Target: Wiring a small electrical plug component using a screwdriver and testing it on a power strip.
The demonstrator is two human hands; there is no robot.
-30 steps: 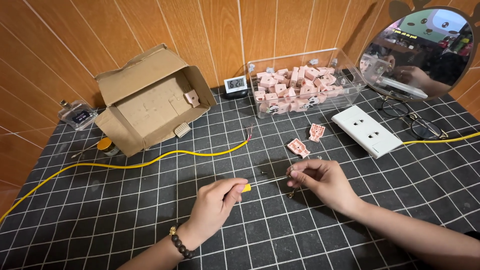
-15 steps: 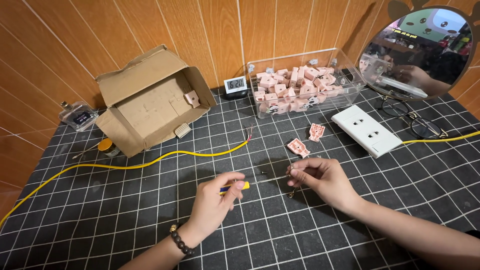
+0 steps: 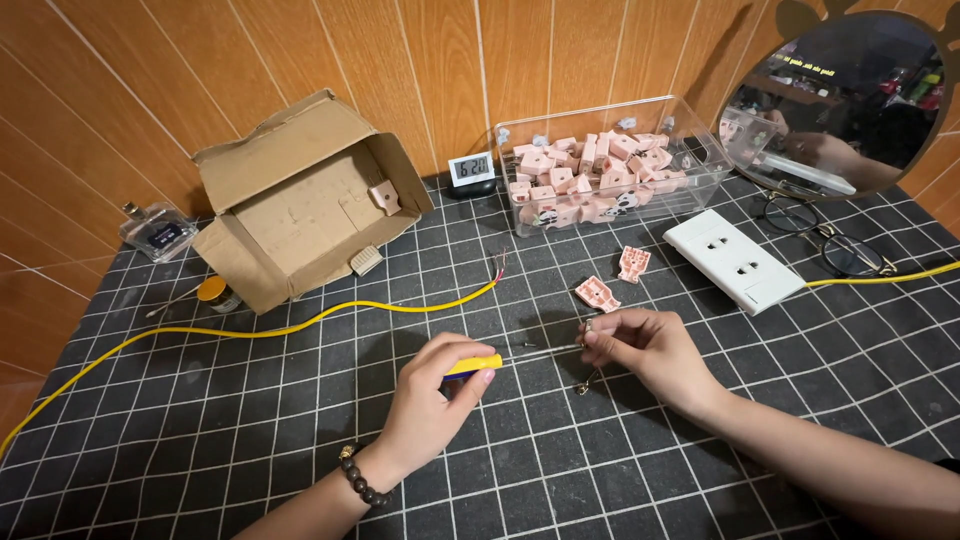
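Two bare hands worked low over the bench (image 3: 200,440), which wore a dark mat ruled with a pale square grid. From the head view, the left hand (image 3: 425,405), a bead bracelet at its wrist, had its grip wrapped around the yellow handle of a small screwdriver (image 3: 500,358). The tool's long axis lay almost level, left to right, with the thin metal shaft pointing right toward the other hand. The right hand (image 3: 645,350) pinched a tiny metal part (image 3: 588,328) between thumb and fingertips, its grip narrow, where the shaft tip met it. Just near of that pinch another small metal piece (image 3: 582,388) showed below the fingers, too small to make out.

Far of the hands a yellow cable (image 3: 300,325) curved across the mat, its stripped end fanned into fine strands. Two pink plastic pieces (image 3: 597,294) lay loose on the mat, and a clear box (image 3: 610,185) further off was heaped with more. A white rectangular socket plate (image 3: 735,260) sat to the right, an open cardboard box (image 3: 300,210) to the far left.
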